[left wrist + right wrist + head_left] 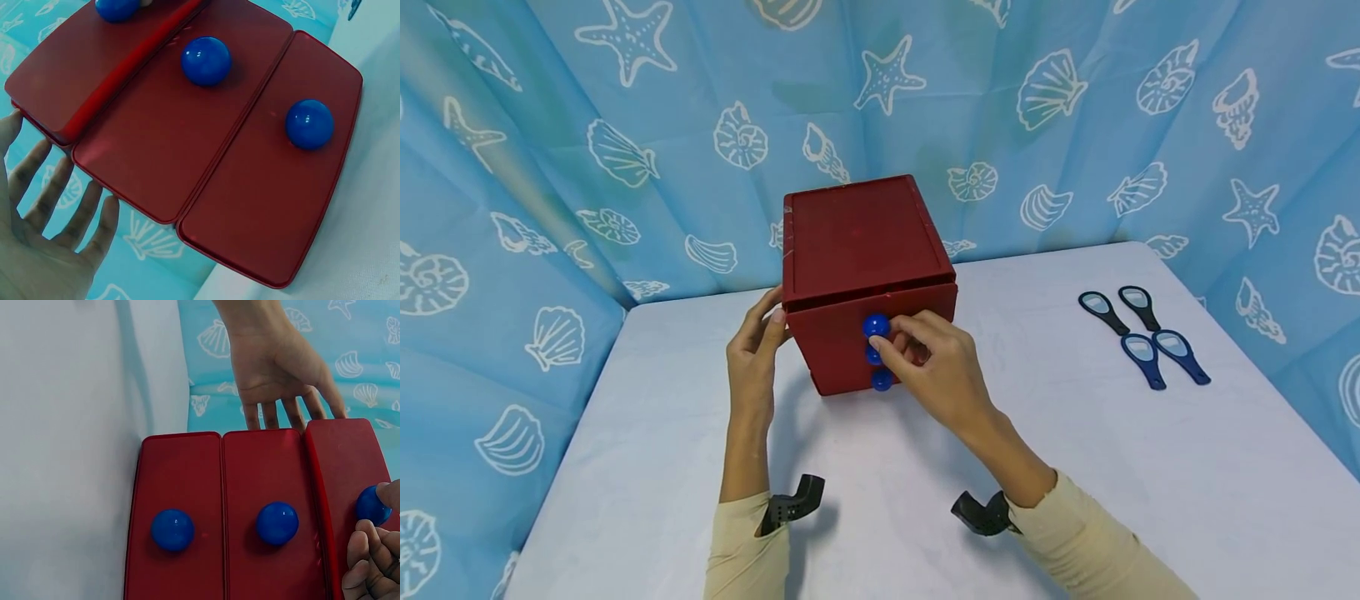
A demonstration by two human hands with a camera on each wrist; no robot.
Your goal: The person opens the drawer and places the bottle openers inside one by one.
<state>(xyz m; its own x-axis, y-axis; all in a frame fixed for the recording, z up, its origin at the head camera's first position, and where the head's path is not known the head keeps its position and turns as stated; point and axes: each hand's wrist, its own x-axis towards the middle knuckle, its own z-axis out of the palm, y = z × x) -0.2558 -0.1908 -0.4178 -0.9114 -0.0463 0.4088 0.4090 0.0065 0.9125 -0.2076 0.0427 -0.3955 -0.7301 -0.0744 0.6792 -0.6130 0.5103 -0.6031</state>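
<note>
A dark red unit of three drawers (pixel 857 237) stands on the white table, each drawer front bearing a round blue knob. My right hand (pixel 943 362) pinches the top knob (pixel 372 505) between thumb and fingers. The top drawer (pixel 75 75) juts out slightly past the two below it, whose knobs, the middle one (pixel 206 61) and the bottom one (pixel 310 124), are untouched. With fingers extended, my left hand (pixel 754 350) steadies against the unit's left side near the top front corner. Some of its fingertips are hidden behind the unit in the head view.
Several small magnifiers, two black-framed (pixel 1138 307) and two blue-framed (pixel 1180 354), lie at the table's right. A blue curtain (pixel 880 125) with white shell prints hangs behind the table and at both sides. White cloth (pixel 662 417) covers the tabletop.
</note>
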